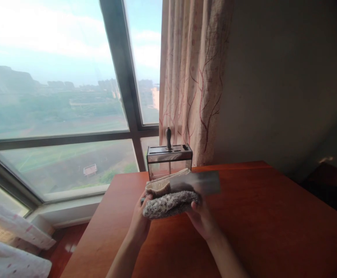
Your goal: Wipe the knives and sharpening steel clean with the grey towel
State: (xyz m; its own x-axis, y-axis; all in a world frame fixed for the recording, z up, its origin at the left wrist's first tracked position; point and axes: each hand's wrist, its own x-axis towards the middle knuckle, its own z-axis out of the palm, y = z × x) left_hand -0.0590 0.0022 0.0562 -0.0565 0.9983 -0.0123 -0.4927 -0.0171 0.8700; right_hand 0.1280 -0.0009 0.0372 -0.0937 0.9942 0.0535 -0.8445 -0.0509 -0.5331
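My left hand (141,216) grips the left end of a fuzzy grey bundle (168,204), fingers bent round it. At the other end, my right hand (202,217) is closed on the same bundle, thumb along its near edge. The bundle looks thick and soft, folded or rolled, and is held above the table. Against its far side lies a beige woven piece (158,187) with a pale rim; I cannot tell whether the two are joined. A smeared grey rectangle (203,183) covers the area behind the bundle's right part. The undersides of both hands are hidden.
Behind the bundle, a clear box (170,154) with a dark frame and an upright knob handle stands on the reddish-brown wooden table (258,216). A window (55,96) is at the left, with a patterned curtain (194,77) beside it. A dark wall is at the right.
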